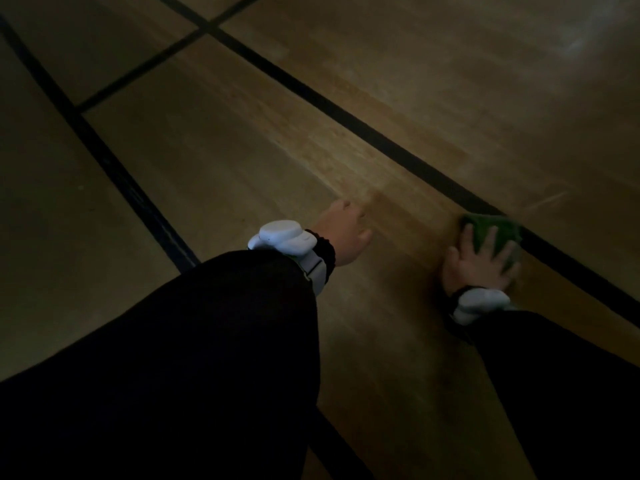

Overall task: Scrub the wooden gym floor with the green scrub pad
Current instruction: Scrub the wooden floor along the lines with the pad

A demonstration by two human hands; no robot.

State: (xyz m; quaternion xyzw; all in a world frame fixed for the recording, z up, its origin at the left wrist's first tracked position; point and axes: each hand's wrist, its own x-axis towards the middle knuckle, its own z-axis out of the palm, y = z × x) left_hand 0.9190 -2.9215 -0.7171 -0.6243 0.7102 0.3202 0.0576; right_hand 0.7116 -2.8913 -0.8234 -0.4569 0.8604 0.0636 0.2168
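Right hand [479, 263]: palm down on the pad, fingers spread and nearly straight across its top, pressing it flat; nothing curled round it.
Pad [491, 233]: green, flat on the floor [242, 157], directly beneath and just ahead of the right fingers; far edge touching or just short of the line.
Line [398, 147]: black, running diagonally just beyond the fingertips.
Left hand [346, 230]: well apart from the pad, resting on the floor as a prop; holds nothing, finger pose blurred.
Key relation: the pad lies under the right hand, so strokes belong to that arm; the pad's long axis seems roughly parallel to the line, though blur leaves this uncertain.
Wrists: a white band [284, 237] on each.
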